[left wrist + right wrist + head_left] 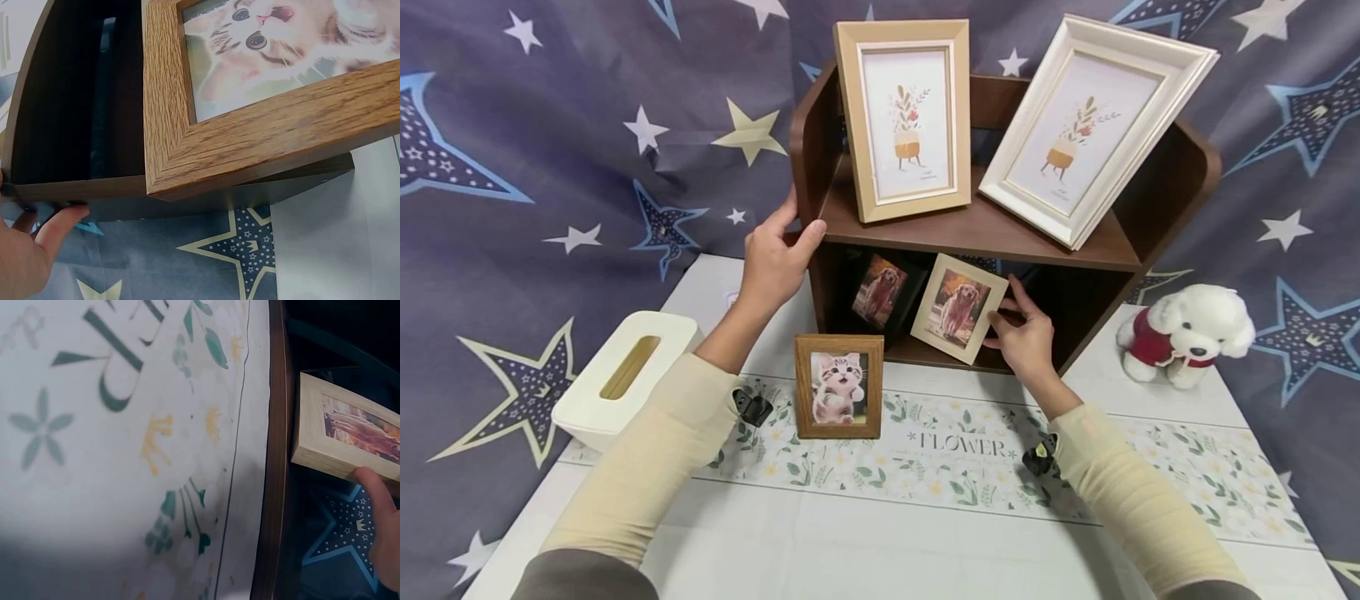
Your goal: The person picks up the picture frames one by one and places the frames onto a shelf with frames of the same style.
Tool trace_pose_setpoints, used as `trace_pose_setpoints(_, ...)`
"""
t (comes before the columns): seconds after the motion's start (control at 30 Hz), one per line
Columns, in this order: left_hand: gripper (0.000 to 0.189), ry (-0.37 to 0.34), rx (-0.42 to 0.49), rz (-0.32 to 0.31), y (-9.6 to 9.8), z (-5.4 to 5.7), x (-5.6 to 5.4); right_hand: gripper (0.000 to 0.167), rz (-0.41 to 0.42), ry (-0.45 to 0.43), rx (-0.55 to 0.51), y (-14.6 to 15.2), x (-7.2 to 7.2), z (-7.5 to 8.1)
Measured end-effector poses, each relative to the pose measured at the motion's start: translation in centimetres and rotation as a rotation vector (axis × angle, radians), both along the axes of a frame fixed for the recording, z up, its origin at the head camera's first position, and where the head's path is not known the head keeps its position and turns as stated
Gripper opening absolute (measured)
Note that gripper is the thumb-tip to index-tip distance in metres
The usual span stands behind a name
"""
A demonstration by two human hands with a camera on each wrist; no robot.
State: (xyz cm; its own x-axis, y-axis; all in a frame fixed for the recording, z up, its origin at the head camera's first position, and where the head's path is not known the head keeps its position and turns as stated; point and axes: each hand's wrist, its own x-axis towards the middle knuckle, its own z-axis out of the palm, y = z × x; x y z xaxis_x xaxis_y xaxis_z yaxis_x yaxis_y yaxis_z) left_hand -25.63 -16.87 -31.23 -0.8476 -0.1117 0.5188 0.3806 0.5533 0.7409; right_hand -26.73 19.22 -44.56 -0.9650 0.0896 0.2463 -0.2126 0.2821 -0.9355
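My left hand (pixel 777 260) grips the left side panel of a dark brown wooden shelf (pixel 880 225), thumb over its front edge. On the lower level, a pale wood photo frame (pixel 928 321) with a dog picture leans back slightly tilted. At its right edge my right hand (pixel 1028 337) pinches it; in the right wrist view a finger (pixel 373 487) lies against the frame's side. Left of it stands a dark photo frame (pixel 848 304) with the same dog picture. A brown wooden photo frame (pixel 802 387) with a kitten picture stands on the table in front of the shelf.
On the upper level stand a tan picture frame (pixel 852 125) and a tilted white picture frame (pixel 1120 179). A white tissue box (pixel 583 379) sits at the left, and a white plush dog (pixel 1202 321) at the right. A floral runner (pixel 925 479) crosses the white table.
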Motion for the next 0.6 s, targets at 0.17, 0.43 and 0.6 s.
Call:
trace_pose_setpoints(0.17, 0.058, 0.004, 0.002, -0.004, 0.0, 0.1, 0.0, 0.074, -0.005, -0.004, 0.006, -0.2, -0.3, 0.2)
trace_pose_setpoints(0.43, 0.059, -0.003, -0.007, -0.005, 0.0, 0.0, -0.2, 0.074, -0.028, -0.026, -0.039, -0.7, -0.8, 0.0)
trace_pose_setpoints(0.6, 0.058, -0.006, 0.002, -0.008, -0.1, -0.1, -0.1, 0.074, -0.034, -0.025, -0.052, -1.2, -1.2, 0.0)
